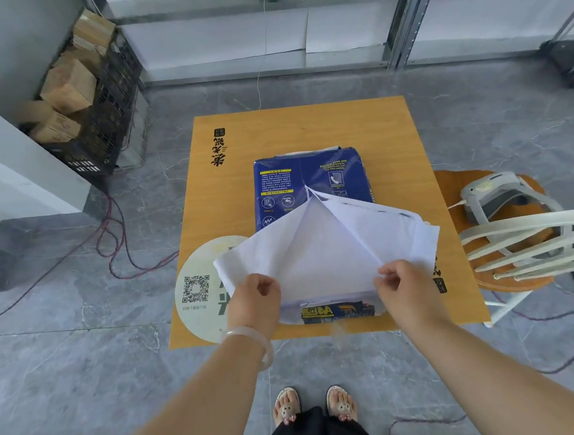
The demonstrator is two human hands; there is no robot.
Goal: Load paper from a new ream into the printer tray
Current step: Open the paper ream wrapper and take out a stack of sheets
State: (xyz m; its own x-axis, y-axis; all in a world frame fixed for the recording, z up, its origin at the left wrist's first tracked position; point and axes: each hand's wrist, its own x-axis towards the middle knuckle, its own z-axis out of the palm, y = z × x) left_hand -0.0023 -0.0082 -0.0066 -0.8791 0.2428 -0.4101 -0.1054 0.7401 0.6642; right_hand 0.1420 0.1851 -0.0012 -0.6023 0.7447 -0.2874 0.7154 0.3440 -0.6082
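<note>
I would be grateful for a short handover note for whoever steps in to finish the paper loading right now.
Left hand: pinching the left flap of the ream's wrapper, which is pulled open.
Right hand: pinching the right flap.
The ream lies on the wooden table, wrapper torn open along its near half, blue far half still closed.
Done: wrapper opened.
Left: take the sheets out and load them into the printer tray; no printer is in view.
</note>
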